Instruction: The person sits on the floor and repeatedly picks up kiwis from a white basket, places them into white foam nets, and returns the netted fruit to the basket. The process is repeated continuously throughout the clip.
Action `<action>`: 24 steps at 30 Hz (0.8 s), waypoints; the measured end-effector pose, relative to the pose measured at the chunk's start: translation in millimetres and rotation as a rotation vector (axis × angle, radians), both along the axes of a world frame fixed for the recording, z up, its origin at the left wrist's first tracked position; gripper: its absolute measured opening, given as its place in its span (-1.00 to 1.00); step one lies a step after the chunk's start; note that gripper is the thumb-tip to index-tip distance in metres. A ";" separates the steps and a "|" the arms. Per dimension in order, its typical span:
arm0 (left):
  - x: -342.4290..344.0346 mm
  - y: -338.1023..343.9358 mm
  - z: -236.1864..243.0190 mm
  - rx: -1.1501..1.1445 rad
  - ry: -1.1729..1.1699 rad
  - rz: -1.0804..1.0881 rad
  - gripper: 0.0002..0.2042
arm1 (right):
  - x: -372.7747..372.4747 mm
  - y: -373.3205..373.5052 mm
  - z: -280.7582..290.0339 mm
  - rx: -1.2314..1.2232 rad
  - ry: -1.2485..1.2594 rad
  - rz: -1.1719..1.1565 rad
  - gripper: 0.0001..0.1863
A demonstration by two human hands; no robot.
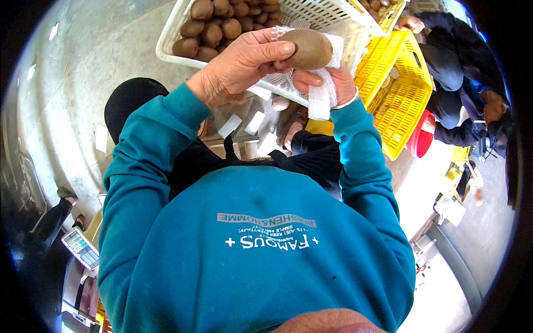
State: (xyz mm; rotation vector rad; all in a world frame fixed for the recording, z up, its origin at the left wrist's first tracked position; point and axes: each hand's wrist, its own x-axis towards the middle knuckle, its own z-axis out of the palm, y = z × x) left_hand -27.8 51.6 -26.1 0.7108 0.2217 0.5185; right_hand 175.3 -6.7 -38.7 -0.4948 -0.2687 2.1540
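Observation:
A large brown kiwifruit (308, 50) is held up over the near side of a white crate (186, 60). My left hand (244, 62) grips its left end, with the thumb pressed on top and the fingers curled beneath. My right hand (328, 84) is closed around a white netted cloth (323, 95), which wraps behind and under the fruit. Part of that cloth shows above the kiwifruit too. Several more kiwifruit (212, 34) are heaped in the left part of the crate.
To the right stands a yellow slatted crate (397, 105), with a red bucket (423, 133) beside it. Another person in dark clothes (452, 61) is at the far right. A scale with a keypad (81, 247) stands at the lower left. White paper pieces (230, 126) lie below the crate.

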 end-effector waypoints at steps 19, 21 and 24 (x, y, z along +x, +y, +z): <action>6.1 4.4 -10.4 0.093 0.254 0.236 -0.60 | -11.6 2.3 2.7 0.302 -1.064 -0.615 -0.86; 6.8 5.1 -11.6 0.100 0.261 0.235 -0.59 | -9.0 2.0 2.9 0.397 -1.322 -0.667 -0.86; 7.2 4.8 -15.7 0.096 0.248 0.246 -0.59 | -15.1 0.4 23.4 0.567 -1.623 -0.732 -0.84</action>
